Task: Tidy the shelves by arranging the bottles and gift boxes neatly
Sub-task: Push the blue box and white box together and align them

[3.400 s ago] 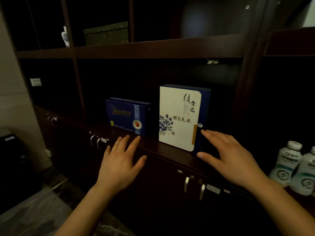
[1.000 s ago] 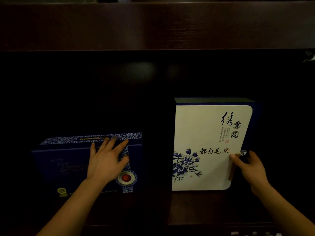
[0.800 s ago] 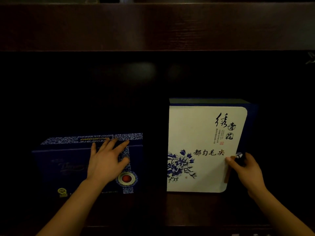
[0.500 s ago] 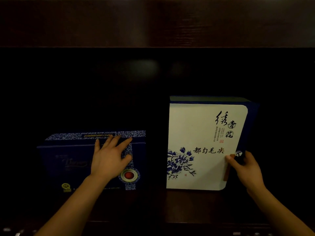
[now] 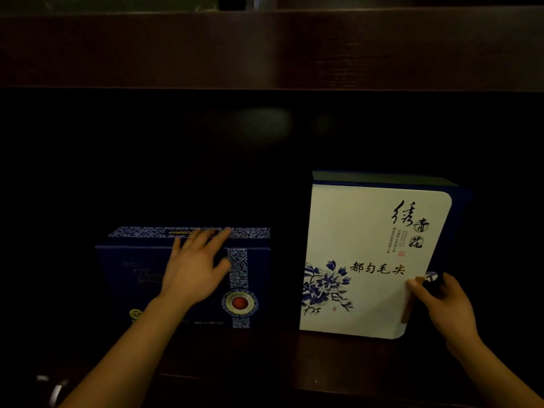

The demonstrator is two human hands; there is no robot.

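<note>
Two gift boxes stand on a dark wooden shelf point(image 5: 294, 360). The low dark blue box point(image 5: 253, 278), with a patterned band and a red round seal, is on the left. My left hand point(image 5: 194, 266) lies flat on its front, fingers spread and reaching over its top edge. The taller white box point(image 5: 362, 240), with blue flowers and black calligraphy, stands on the right, a dark gap between the two. My right hand point(image 5: 438, 301) grips its right edge, thumb on the white front near the brown clasp.
The shelf board above point(image 5: 265, 51) hangs low over the compartment. The compartment's back is dark and nothing shows there. Metal cabinet handles point(image 5: 56, 390) glint below the shelf's front edge at lower left.
Since 3.4 s ago the view has closed in on the shelf and both hands have come onto the boxes. In the last second the white box slid slightly left; the hands kept their holds.
</note>
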